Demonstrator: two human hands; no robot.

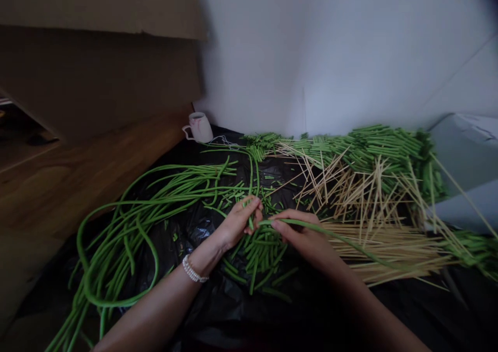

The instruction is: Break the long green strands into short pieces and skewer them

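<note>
The long thin green bean (342, 241) is kept pinched in the right hand (301, 233), lower middle of the frame. Its tip pokes left and its tail trails right over the loose pale bamboo skewers (389, 248). The left hand (239, 220), with a white beaded bracelet (192, 270) at the wrist, is closed on a short green bean piece (246, 203); how much more is tucked inside the fingers can't be made out tbh.

Just below both hands a pile of short cut bean pieces (259, 256) is spread on the crinkled black plastic sheet (202, 227). The tangle of uncut long green beans (128, 222) is cut off at the lower left edge. The stack of skewered bean pieces (369, 147) along the white wall is partly hidden behind stray skewers.

The brown cardboard box (97, 56) is cropped at the upper left. The pinkish print on the small white mug (199, 126) is too blurred to be read. The pale grey object (467, 150) at the right edge is cropped and can't be identified.
</note>
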